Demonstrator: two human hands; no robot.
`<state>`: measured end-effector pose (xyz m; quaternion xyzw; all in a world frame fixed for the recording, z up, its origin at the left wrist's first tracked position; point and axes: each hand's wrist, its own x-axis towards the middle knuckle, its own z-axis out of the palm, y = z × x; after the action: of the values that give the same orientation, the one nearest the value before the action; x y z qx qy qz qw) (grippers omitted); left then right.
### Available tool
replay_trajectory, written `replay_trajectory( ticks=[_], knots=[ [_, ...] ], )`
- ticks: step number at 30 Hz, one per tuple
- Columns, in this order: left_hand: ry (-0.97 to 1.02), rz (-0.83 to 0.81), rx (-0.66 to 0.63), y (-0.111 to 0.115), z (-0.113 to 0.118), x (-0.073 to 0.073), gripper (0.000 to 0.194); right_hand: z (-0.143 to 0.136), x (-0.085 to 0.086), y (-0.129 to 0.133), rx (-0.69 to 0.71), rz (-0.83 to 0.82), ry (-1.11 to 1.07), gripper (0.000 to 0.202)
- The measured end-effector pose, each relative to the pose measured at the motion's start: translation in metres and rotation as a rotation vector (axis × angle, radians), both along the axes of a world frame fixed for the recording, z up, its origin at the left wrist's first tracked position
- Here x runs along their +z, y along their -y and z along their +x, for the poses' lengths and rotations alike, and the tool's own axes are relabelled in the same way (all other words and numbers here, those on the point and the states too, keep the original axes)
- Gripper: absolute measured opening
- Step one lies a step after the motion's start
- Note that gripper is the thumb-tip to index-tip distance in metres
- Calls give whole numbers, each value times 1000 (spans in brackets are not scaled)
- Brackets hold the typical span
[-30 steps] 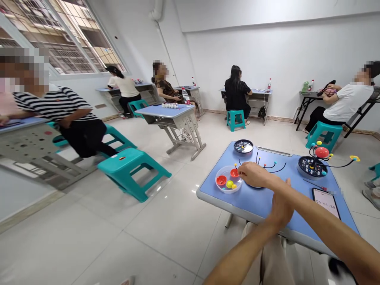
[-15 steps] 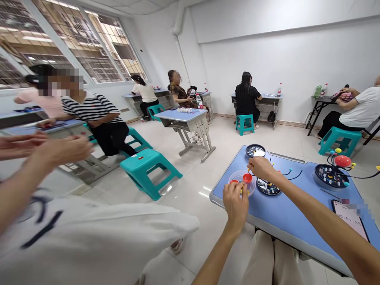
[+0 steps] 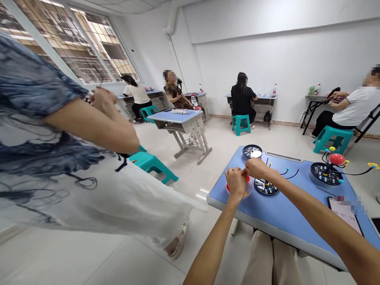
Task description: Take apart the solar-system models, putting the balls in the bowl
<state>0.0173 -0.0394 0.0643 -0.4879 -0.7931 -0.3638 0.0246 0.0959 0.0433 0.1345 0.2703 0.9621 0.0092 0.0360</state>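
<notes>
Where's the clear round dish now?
Head view, right of centre: the clear round dish is at the left end of the blue desk, partly hidden by the left hand, just left of the nearest black round base.

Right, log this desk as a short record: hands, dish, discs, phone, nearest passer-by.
Left hand: over the see-through dish, fingertips up against the other hand's
Right hand: fingertips meeting the left's; anything pinched there is too small to tell
Dish contents: red and yellow pieces, partly hidden
Far disc: black, round, by the desk's far edge
Middle disc: black, beside the dish, thin arms above it
Right-side disc: bears a red ball
Phone: screen lit, showing digits
Passer-by: blue-patterned top, at left
</notes>
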Motion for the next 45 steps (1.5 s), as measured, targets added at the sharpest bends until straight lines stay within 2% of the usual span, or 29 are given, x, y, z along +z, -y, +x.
replay_trajectory(
  ticks=[8,14,19,23,29,33,36,38,41,45],
  knots=[
    [28,74,-45,-1,-5,-8,23,2,0,-4,122,-22,31,24],
    [27,55,-51,-2,-7,-3,23,2,-3,-6,133,-23,24,18],
    [32,53,-80,-1,-8,1,20,7,-9,-10,241,2,-97,22],
    [25,51,-102,-2,-10,-1,19,9,-5,-13,309,-45,-252,23],
    [0,-19,-115,-2,-13,-5,23,17,9,2,150,-98,-195,21],
    [-25,-57,-194,1,-23,-6,26,32,6,24,149,-131,-136,27],
    [-10,-21,-240,5,-33,-5,24,34,1,39,109,-105,-15,30],
    [10,30,-218,7,-38,-1,23,31,-2,45,75,-89,51,28],
    [30,125,-188,10,-38,9,21,28,-4,48,85,-94,33,25],
    [77,277,-141,15,-20,28,22,40,12,37,78,-117,-50,22]
  ],
)
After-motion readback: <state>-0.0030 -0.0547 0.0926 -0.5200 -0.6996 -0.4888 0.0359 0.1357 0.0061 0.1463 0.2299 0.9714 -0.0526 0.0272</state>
